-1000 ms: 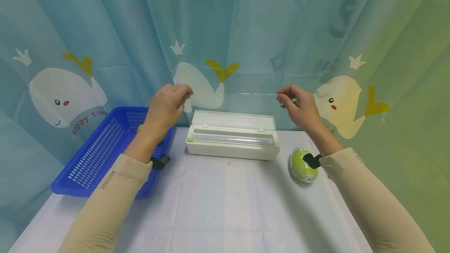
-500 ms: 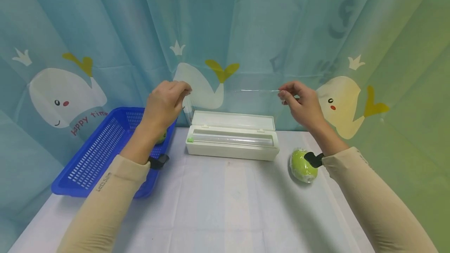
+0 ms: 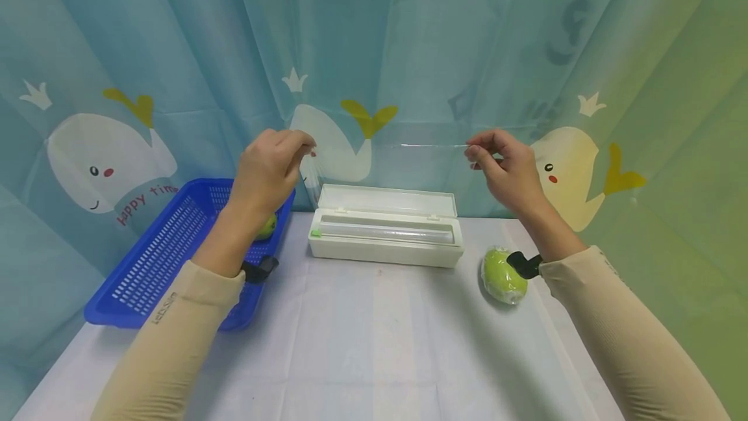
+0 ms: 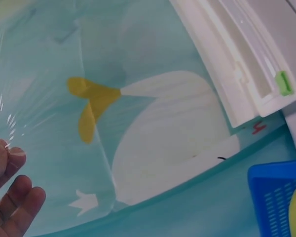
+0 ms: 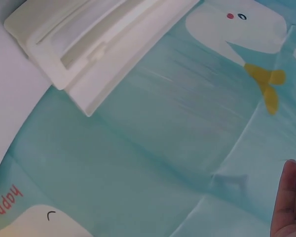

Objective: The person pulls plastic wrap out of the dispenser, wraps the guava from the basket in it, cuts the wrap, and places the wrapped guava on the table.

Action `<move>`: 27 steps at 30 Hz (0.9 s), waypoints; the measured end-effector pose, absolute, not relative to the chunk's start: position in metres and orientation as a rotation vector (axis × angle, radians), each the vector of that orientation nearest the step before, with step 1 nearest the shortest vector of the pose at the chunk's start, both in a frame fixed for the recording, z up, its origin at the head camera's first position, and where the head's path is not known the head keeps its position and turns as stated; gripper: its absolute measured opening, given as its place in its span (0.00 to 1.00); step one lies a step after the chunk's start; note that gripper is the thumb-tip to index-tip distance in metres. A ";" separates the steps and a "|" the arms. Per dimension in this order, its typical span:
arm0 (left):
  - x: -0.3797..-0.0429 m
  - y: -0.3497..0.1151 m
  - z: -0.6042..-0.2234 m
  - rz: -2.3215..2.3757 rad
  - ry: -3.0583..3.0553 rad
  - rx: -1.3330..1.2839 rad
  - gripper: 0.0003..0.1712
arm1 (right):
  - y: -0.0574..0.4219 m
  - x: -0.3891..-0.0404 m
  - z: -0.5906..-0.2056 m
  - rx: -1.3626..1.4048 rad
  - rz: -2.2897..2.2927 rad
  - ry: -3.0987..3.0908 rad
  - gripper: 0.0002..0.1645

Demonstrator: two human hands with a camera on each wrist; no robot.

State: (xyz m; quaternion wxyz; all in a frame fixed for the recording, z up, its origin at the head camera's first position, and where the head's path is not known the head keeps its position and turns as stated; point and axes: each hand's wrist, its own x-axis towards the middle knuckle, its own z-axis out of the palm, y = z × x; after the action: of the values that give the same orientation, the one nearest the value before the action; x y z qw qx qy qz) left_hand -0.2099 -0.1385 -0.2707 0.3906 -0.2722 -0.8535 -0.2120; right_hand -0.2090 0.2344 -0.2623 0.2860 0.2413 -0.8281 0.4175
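Observation:
A thin clear sheet of cling film (image 3: 429, 145) stretches between my two raised hands, its top edge showing as a bright line. At its left corner my left hand (image 3: 265, 164) pinches it between thumb and fingertips; creases fan out from that grip in the left wrist view. My right hand (image 3: 510, 167) pinches the opposite corner. Below and between the hands stands a white cling film dispenser (image 3: 386, 254), lid raised, with the clear roll (image 3: 386, 232) inside. A green slider (image 4: 284, 83) sits at the dispenser's left end.
A green fruit wrapped in film (image 3: 499, 278) lies on the table (image 3: 362, 336) under the right wrist. At left stands a blue basket (image 3: 146, 314) with a green fruit (image 3: 267, 227) inside, partly hidden by the left arm. A whale-print curtain (image 3: 409, 31) hangs behind.
Both hands have risen a little and drawn slightly apart, lifting the film's top edge with them. The dispenser, the wrapped fruit and the basket have stayed in place.

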 end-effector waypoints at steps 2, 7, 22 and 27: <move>-0.209 -0.139 -0.269 -0.534 -2.162 -0.693 0.06 | 0.230 -0.202 -0.256 0.655 1.114 -2.207 0.06; -0.206 -0.139 -0.265 -0.527 -2.145 -0.694 0.06 | 0.227 -0.194 -0.247 0.676 1.153 -2.175 0.06; -0.198 -0.139 -0.255 -0.533 -2.102 -0.679 0.07 | 0.240 -0.210 -0.251 0.677 1.137 -2.127 0.06; -0.194 -0.138 -0.250 -0.540 -2.082 -0.675 0.08 | 0.242 -0.211 -0.249 0.660 1.126 -2.132 0.06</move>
State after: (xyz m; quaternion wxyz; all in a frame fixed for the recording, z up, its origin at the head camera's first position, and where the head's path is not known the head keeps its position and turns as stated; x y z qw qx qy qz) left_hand -0.1943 -0.1378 -0.2500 0.4292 -0.2705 -0.8342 -0.2164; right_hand -0.2111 0.2422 -0.2494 0.3156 0.2506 -0.8092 0.4275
